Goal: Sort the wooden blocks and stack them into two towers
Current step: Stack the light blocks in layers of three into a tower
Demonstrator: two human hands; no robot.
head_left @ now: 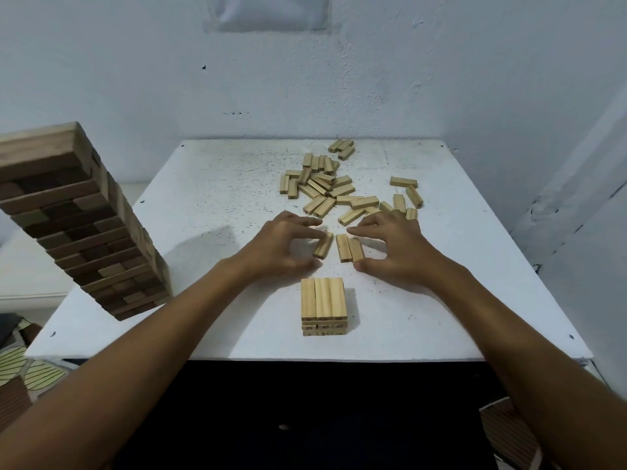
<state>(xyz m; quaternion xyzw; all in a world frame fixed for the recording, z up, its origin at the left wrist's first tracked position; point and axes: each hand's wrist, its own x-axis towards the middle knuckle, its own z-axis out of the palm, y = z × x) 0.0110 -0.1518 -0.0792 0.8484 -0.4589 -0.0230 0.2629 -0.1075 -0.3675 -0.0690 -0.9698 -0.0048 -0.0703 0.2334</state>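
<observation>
Standing at the near left corner of the white desk point(458, 300), the big tower point(81, 225) of dark and mid-brown blocks is the largest thing here; its left side is cut off by the picture's edge, and its layers are too many and too blurred to count surely. Farther back, right of centre, lies the loose heap of pale blocks point(325, 184), several dozen at a guess, overlapping so that no exact count is possible.

Both forearms reach in from the near edge. The left hand point(281, 247) has its fingers curled over one pale block point(323, 245), fingertips on its far end and thumb just by its near end; whether it truly pinches the block or only rests on it I cannot tell. The right hand point(393, 249) arches over a pair of pale blocks point(349, 247) lying side by side, fingertips at their far ends and thumb on the desk just beside the near end; here too the grip is uncertain. So three blocks lie between the two hands, one apart from the touching pair.

Nearest the desk's front edge stands the small pale stack point(324, 305): three blocks across the top, with about three layers showing, the lower ones hard to separate.
</observation>
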